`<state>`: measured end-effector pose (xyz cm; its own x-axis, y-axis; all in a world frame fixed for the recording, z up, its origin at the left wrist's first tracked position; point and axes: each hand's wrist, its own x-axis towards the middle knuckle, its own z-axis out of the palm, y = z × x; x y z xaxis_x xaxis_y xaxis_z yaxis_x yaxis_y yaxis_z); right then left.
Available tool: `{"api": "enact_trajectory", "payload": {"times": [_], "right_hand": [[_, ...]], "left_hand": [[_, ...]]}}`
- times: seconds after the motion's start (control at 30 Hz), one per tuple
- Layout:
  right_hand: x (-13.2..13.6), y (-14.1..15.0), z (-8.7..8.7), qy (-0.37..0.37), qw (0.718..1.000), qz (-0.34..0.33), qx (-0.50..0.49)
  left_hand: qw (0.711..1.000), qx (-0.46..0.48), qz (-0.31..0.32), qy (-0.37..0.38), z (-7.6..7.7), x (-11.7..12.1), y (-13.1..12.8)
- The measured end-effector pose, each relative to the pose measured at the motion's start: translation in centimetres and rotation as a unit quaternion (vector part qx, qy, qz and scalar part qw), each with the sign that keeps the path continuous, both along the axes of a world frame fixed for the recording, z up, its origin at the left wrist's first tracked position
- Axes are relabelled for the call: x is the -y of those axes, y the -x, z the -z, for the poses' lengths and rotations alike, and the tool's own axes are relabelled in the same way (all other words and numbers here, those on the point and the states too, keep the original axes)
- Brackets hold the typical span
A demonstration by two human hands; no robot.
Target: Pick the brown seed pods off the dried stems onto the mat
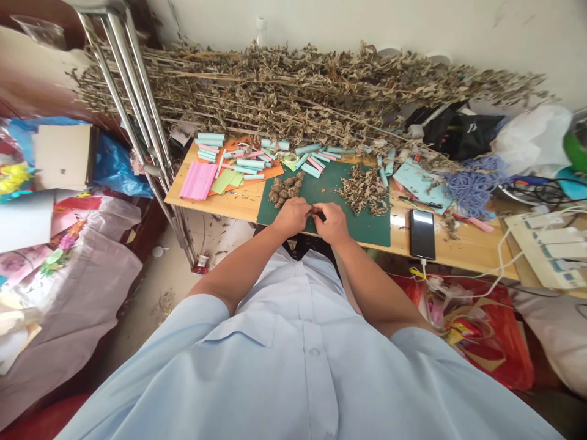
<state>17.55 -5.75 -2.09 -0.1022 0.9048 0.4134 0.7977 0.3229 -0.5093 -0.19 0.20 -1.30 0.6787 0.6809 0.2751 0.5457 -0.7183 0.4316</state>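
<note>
Along the back of the table (238,205), a long bundle of dried leafy stems (293,91) is laid against the wall; if it were knocked, brittle fragments could be shed onto the work below. A smartphone (422,234) lies near the front edge on a white charging cable (422,266), and a snagged cable could drag it off.

At the left of the frame, a bed with printed cloth (73,287) is seen beside a littered floor (142,305), with chrome tubing (132,104) rising between them and the table. At the lower right, a red plastic bag (498,345) is seen below the table. On the table, pink paper sheets (198,181) and pale teal paper rolls (250,164) are placed at upper left, and purple yarn (474,186) at right.

Centrally, a green cutting mat (367,226) carries crumbled dried leaf (362,192) and rough leaf balls (283,190). Over its front edge, the left hand (293,218) and right hand (332,224) are closed, fingertips meeting on a small dark lump (314,210), which is largely hidden.
</note>
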Motion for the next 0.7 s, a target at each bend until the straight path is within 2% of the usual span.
{"api": "enact_trajectory", "payload": {"times": [0.3,0.47,0.57,0.7], "right_hand": [[0.0,0.3,0.6,0.005,0.999,0.038,-0.013],[-0.4,-0.1,1.1,0.003,0.992,0.086,-0.089],[-0.5,-0.2,1.2,-0.003,0.985,0.115,-0.131],[-0.6,0.0,0.8,-0.004,0.99,0.105,-0.092]], "left_hand": [[1.0,0.002,-0.02,-0.004,-0.1,0.4,-0.3],[1.0,0.009,-0.029,-0.005,0.1,0.3,-0.1],[1.0,0.017,-0.02,-0.004,0.3,0.2,0.1],[1.0,0.022,0.013,-0.008,0.4,0.3,0.3]]}}
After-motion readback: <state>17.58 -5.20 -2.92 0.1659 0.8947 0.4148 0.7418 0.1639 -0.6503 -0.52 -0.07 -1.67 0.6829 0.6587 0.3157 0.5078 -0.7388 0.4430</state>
